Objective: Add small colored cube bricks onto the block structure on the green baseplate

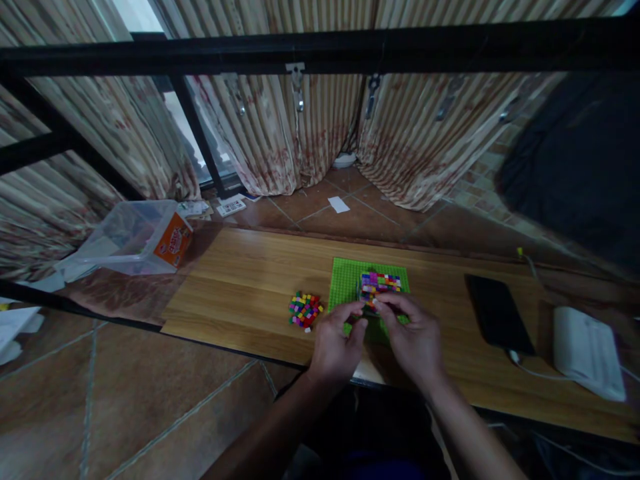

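The block (381, 283) is a flat, many-coloured slab of small bricks. It stands on the baseplate (345, 283), toward that plate's right half. Its long axis runs left to right, roughly parallel to the far edge of the table (240, 293), from 9 o'clock to 3 o'clock as the person faces it. Its broad top faces up.

The baseplate is green and square-cornered. It lies flat near the middle of the table, with its near part covered by the hands.

The left hand (334, 347) meets the near edge of the block from 7 o'clock. Its fingers are curled narrow and the fingertips pinch at the bricks. The right hand (416, 337) comes in from 5 o'clock, with thumb and forefinger drawn together on the same near edge. Both hands grip at the block; whether either holds a loose brick cannot be told.

The pile (305, 311) of loose coloured bricks lies on the table at 9 o'clock from the block, just beside the baseplate's left edge.

The phone (497, 312), dark and face up, lies at 3 o'clock, well apart, with a cable at its near end. A white device (587, 352) lies beyond it at the table's right end.

The bin (133, 237), clear plastic with an orange label, sits on the floor at 10 o'clock, off the table's left corner. Its contents cannot be made out.
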`<state>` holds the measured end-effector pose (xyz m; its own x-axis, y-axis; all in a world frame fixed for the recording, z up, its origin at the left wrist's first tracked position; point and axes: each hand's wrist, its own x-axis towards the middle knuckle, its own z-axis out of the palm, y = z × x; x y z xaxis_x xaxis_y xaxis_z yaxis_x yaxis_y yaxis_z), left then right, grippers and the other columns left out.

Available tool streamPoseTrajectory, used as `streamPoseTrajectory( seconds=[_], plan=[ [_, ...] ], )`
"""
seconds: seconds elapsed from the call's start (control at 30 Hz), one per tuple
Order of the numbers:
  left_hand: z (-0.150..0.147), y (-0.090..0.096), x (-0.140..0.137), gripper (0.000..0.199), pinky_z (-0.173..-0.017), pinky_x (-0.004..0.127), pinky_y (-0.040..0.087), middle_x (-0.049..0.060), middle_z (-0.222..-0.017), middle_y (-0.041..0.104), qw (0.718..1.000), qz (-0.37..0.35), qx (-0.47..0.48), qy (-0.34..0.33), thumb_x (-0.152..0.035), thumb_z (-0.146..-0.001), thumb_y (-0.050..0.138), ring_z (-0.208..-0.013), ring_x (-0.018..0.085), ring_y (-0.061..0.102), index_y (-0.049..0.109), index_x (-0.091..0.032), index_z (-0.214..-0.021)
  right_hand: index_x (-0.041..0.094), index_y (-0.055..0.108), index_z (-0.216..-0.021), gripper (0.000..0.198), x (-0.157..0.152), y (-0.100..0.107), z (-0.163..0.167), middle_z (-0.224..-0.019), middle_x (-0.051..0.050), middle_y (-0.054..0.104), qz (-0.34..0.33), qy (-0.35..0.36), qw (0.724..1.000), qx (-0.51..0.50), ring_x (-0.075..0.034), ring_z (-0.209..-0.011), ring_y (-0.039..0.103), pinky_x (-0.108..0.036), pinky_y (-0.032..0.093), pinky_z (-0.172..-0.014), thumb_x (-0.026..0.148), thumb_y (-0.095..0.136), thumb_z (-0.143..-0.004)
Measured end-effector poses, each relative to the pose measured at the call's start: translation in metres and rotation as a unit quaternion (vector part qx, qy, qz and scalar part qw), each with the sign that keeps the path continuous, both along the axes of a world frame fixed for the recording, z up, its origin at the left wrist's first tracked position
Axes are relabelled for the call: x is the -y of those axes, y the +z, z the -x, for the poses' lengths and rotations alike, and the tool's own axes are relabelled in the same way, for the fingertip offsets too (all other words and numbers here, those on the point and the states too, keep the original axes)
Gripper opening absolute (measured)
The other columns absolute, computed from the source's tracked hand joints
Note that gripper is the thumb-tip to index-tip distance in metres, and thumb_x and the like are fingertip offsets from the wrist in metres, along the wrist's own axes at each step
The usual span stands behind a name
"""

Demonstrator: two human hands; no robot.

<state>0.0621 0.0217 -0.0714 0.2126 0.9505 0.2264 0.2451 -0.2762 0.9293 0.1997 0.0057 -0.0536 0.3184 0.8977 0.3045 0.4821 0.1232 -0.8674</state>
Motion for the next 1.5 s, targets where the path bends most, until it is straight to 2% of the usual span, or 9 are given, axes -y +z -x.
streamPoseTrajectory(
  seconds=[0.1, 0.2, 0.4, 0.5, 0.7, 0.9, 1.1, 1.3, 1.5],
  plan=[
    [-0.003, 0.0, -0.009, 0.035, -0.082, 0.033, 0.055, 0.004, -0.099, 0.069, 0.998, -0.007, -0.057, -0.015, -0.014, -0.083, 0.055, -0.086, 0.017, 0.066, 0.062, -0.022, -0.116, 0.023, 0.07, -0.093, 0.018, -0.015, -0.002, -0.012, -0.094, -0.005, 0.07, -0.033, 0.039, 0.989, 0.138, -0.021, -0.09, 0.063, -0.037, 0.048, -0.084, 0.03, 0.054, -0.091],
    [-0.007, 0.002, -0.015, 0.039, -0.08, 0.033, 0.055, 0.003, -0.094, 0.07, 0.994, -0.008, -0.095, -0.043, -0.013, -0.081, 0.055, -0.084, 0.018, 0.066, 0.059, -0.022, -0.119, 0.024, 0.071, -0.094, 0.022, -0.022, -0.005, -0.017, -0.092, -0.006, 0.07, -0.046, 0.051, 0.972, 0.225, -0.023, -0.089, 0.061, -0.04, 0.047, -0.085, 0.031, 0.051, -0.093],
    [-0.015, 0.002, -0.018, 0.042, -0.069, 0.031, 0.054, 0.002, -0.083, 0.071, 0.986, 0.004, -0.152, -0.07, -0.015, -0.081, 0.054, -0.071, 0.019, 0.066, 0.057, -0.022, -0.122, 0.023, 0.073, -0.095, 0.024, -0.023, -0.012, -0.018, -0.095, -0.007, 0.066, -0.058, 0.02, 0.954, 0.294, -0.023, -0.092, 0.055, -0.038, 0.046, -0.082, 0.031, 0.05, -0.093],
    [-0.016, 0.002, -0.018, 0.043, -0.069, 0.032, 0.054, 0.003, -0.084, 0.072, 0.982, 0.01, -0.174, -0.077, -0.016, -0.081, 0.053, -0.072, 0.02, 0.066, 0.056, -0.021, -0.124, 0.025, 0.074, -0.093, 0.022, -0.023, -0.014, -0.02, -0.096, -0.006, 0.065, -0.06, 0.005, 0.956, 0.288, -0.022, -0.093, 0.054, -0.038, 0.046, -0.081, 0.03, 0.053, -0.092],
    [-0.016, 0.005, -0.016, 0.047, -0.084, 0.034, 0.053, 0.005, -0.096, 0.072, 0.975, 0.017, -0.205, -0.087, -0.02, -0.084, 0.051, -0.086, 0.021, 0.067, 0.051, -0.02, -0.131, 0.025, 0.073, -0.093, 0.019, -0.021, -0.015, -0.025, -0.105, -0.006, 0.064, -0.08, -0.024, 0.968, 0.237, -0.023, -0.1, 0.056, -0.041, 0.045, -0.087, 0.035, 0.058, -0.089],
    [-0.016, 0.007, -0.015, 0.049, -0.088, 0.035, 0.052, 0.005, -0.095, 0.072, 0.972, 0.035, -0.215, -0.084, -0.022, -0.084, 0.051, -0.088, 0.021, 0.067, 0.049, -0.02, -0.133, 0.02, 0.07, -0.101, 0.03, -0.027, -0.017, -0.027, -0.113, -0.011, 0.062, -0.038, -0.091, 0.968, 0.231, -0.026, -0.11, 0.054, -0.046, 0.041, -0.096, 0.043, 0.054, -0.089],
    [-0.017, 0.006, -0.015, 0.047, -0.085, 0.034, 0.053, 0.006, -0.099, 0.072, 0.973, 0.019, -0.215, -0.086, -0.02, -0.084, 0.049, -0.088, 0.022, 0.067, 0.051, -0.02, -0.13, 0.018, 0.068, -0.106, 0.043, -0.034, -0.025, -0.019, -0.121, -0.014, 0.056, 0.007, -0.103, 0.971, 0.215, -0.029, -0.118, 0.048, -0.048, 0.037, -0.1, 0.053, 0.057, -0.084],
    [-0.018, 0.001, -0.015, 0.048, -0.085, 0.035, 0.053, 0.007, -0.099, 0.072, 0.973, 0.006, -0.214, -0.081, -0.02, -0.083, 0.05, -0.088, 0.022, 0.067, 0.049, -0.018, -0.131, 0.022, 0.068, -0.104, 0.04, -0.036, -0.034, -0.018, -0.119, -0.011, 0.056, 0.014, -0.102, 0.985, 0.14, -0.028, -0.115, 0.051, -0.047, 0.039, -0.098, 0.053, 0.06, -0.081],
    [-0.02, 0.001, -0.015, 0.05, -0.085, 0.035, 0.053, 0.006, -0.094, 0.072, 0.973, 0.015, -0.216, -0.077, -0.02, -0.083, 0.05, -0.086, 0.023, 0.067, 0.049, -0.017, -0.133, 0.023, 0.069, -0.101, 0.034, -0.038, -0.037, -0.016, -0.117, -0.01, 0.057, -0.001, -0.092, 0.989, 0.116, -0.027, -0.114, 0.052, -0.046, 0.041, -0.098, 0.049, 0.061, -0.081]
  ],
)
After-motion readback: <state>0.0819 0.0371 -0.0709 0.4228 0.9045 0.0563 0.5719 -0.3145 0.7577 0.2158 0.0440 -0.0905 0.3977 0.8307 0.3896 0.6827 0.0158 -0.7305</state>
